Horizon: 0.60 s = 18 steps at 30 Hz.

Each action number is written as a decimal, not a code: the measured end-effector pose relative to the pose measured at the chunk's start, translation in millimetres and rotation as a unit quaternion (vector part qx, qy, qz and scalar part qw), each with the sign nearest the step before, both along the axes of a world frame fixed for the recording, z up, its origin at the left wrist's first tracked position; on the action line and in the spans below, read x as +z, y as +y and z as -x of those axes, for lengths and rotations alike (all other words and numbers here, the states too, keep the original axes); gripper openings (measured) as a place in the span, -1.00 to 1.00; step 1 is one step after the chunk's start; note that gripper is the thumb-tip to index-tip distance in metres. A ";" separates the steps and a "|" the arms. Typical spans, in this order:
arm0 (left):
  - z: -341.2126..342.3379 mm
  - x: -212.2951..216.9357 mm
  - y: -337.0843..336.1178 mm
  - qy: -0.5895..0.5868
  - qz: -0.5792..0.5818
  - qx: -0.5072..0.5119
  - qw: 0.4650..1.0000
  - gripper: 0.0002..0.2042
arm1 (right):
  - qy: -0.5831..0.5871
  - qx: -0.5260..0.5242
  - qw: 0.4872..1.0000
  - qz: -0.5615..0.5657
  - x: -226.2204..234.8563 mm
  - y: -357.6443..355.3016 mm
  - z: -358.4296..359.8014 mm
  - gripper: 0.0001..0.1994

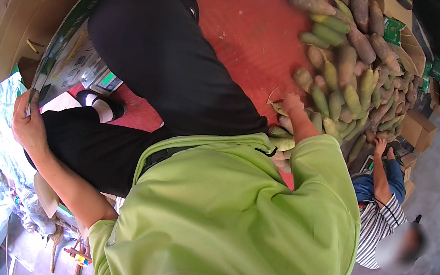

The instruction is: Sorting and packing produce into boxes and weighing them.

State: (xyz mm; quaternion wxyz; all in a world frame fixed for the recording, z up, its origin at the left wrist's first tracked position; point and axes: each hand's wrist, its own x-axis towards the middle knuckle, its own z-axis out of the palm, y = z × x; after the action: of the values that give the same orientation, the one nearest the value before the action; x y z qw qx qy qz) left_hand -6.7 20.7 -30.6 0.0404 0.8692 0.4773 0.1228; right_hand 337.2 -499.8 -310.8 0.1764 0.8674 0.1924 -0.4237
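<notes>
As left hand (30,127) holds one carton (57,45), right hand (294,106) beside forty-plus vegetables (346,64)

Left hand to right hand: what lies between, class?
In the head view, the wearer's black-trousered legs lie between the left hand and right hand, with red floor showing between the legs.

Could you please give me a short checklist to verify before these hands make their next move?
1. Left hand on the edge of the printed panel: ok, thumb over the edge.
2. Right hand at the pile of root vegetables: ok, at its near side.
3. Right hand's grip on a root: cannot tell, fingers unclear.
4. Co-worker's hand apart from the right hand: ok.
5. Scale fully visible: not ok, partly hidden.
</notes>
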 end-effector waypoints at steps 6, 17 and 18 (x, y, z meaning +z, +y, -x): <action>7.1 -5.5 4.7 -0.039 0.010 -0.017 0.999 -0.85 | 0.029 0.095 0.994 0.048 -16.0 -13.4 22.9 -0.58; -12.2 11.4 -14.5 0.018 0.003 0.036 0.999 -0.82 | -0.002 0.247 0.966 0.070 -15.4 -12.2 42.4 -0.59; -12.2 12.6 -15.6 0.019 0.001 0.042 0.999 -0.82 | 0.000 0.256 0.964 0.069 -16.9 -13.0 41.0 -0.58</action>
State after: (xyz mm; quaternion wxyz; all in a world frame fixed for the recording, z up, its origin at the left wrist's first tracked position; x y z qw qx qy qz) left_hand 5.5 5.1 -18.0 0.0266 0.8506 0.5141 0.1075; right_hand 296.2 -512.8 -327.6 0.3381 0.7752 0.3780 -0.3765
